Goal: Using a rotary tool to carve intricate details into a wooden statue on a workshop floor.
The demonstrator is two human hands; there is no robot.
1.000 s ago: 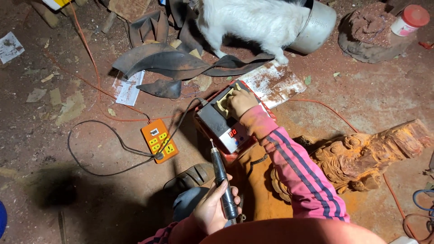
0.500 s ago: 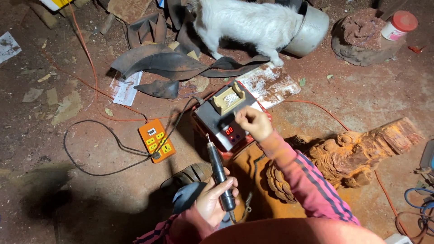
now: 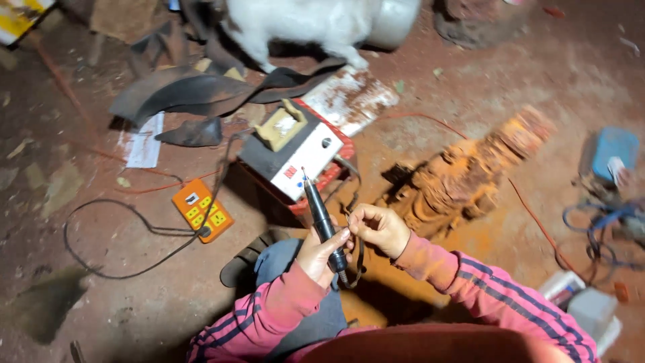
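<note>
The left hand [image 3: 321,252] is wrapped around the slim, stiff rotary handpiece [image 3: 324,222] low on its barrel, a light tool best gripped there, while the right hand [image 3: 377,228] pinches its limp cord [image 3: 359,259].

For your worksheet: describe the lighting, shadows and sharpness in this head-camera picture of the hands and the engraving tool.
Head view: warm, dim light; hard shadow beside the orange power strip; the left hand, rotary handpiece and right hand fairly sharp; the blue object at the right edge smeared by blur.
</note>
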